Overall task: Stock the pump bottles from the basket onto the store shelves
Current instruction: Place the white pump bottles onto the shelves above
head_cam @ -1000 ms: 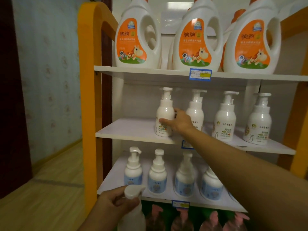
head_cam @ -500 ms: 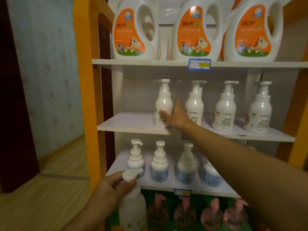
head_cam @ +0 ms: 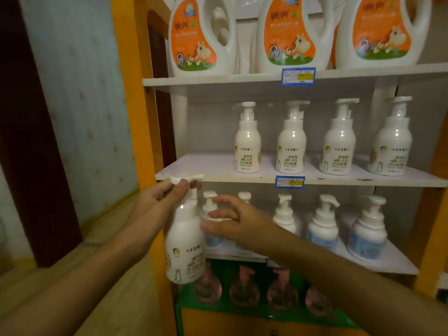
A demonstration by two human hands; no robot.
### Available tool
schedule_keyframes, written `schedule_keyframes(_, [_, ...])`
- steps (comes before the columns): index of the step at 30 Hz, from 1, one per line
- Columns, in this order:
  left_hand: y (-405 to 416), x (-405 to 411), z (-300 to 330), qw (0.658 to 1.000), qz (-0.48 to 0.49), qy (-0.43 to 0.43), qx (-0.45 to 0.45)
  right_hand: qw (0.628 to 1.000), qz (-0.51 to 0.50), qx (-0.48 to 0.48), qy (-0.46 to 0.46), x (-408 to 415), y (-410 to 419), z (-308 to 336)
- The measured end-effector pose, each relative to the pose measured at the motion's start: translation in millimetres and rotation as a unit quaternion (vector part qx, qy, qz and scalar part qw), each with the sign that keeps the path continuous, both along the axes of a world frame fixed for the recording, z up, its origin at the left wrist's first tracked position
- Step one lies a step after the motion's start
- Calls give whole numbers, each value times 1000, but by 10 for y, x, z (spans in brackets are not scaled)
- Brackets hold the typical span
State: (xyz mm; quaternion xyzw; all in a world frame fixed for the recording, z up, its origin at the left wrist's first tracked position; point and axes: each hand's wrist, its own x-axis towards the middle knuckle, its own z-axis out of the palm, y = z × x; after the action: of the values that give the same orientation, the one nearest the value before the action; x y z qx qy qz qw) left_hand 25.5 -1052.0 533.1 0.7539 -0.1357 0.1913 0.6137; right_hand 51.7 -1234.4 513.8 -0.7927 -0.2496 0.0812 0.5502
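Observation:
My left hand (head_cam: 161, 202) grips the pump head of a white pump bottle (head_cam: 185, 246) that hangs upright in front of the shelf unit's left side, just below the middle shelf (head_cam: 208, 167). My right hand (head_cam: 236, 220) is open, fingers spread, right beside the bottle's shoulder; whether it touches is unclear. On the middle shelf stand several matching white pump bottles (head_cam: 247, 141), with free room at the shelf's left end. The basket is out of view.
Large white jugs with orange labels (head_cam: 201, 37) fill the top shelf. Blue-labelled pump bottles (head_cam: 322, 226) stand on the lower shelf, pink ones (head_cam: 243, 286) at the bottom. An orange frame post (head_cam: 133, 98) bounds the left side; a wallpapered wall and dark door frame lie further left.
My right hand has left the bottle on the middle shelf and come down beside the held bottle. My left hand has raised the held bottle to just under the middle shelf.

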Motion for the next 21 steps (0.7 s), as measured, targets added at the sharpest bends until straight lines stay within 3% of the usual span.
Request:
schedule_keyframes(4, [-125,25,100,999,11,-36,6,997,-3,-21,-69,-19,162,-103])
schedule_keyframes(8, [-157,25,119,999,-32,-19,-21,994,-29,4,-107,-9,176,-77])
schedule_keyframes(14, [-134,11,123,998,-61,-13,4,992,-39,12,-121,63,182,-84])
schedule_keyframes(21, [242,41,-28,1000,24,0,-1,974,-146,57,-161,247,152,427])
